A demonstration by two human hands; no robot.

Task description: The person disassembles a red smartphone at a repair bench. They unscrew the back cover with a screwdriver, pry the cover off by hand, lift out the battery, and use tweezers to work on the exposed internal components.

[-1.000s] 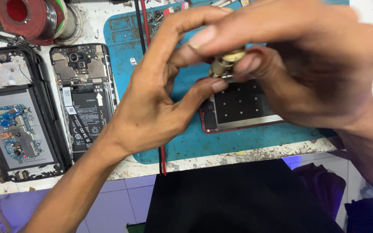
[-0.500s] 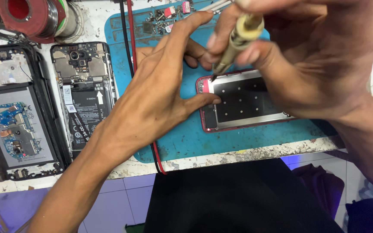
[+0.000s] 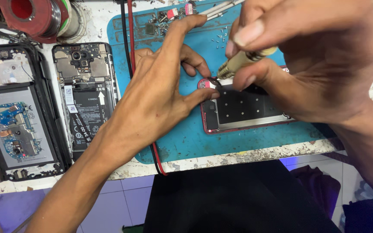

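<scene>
An opened red-framed phone (image 3: pixel 242 113) lies on a blue work mat (image 3: pixel 186 138). My left hand (image 3: pixel 152 97) rests on the mat with its thumb pressing the phone's top left corner and its index finger stretched toward small parts at the back. My right hand (image 3: pixel 307 56) holds a small brass-handled screwdriver (image 3: pixel 240 62) with its tip down at that same corner of the phone. The right hand covers most of the phone's right side.
Two other opened phones, one with a black battery (image 3: pixel 85 92) and one with a blue board (image 3: pixel 16 116), lie at the left. Tape rolls (image 3: pixel 35 13) sit at the back left. Red and black wires (image 3: pixel 128 34) cross the mat. Loose screws (image 3: pixel 219 36) lie behind the phone.
The right hand has lowered the screwdriver so its tip stays at the phone's corner; the left hand's fingers have spread out and its thumb now presses the phone.
</scene>
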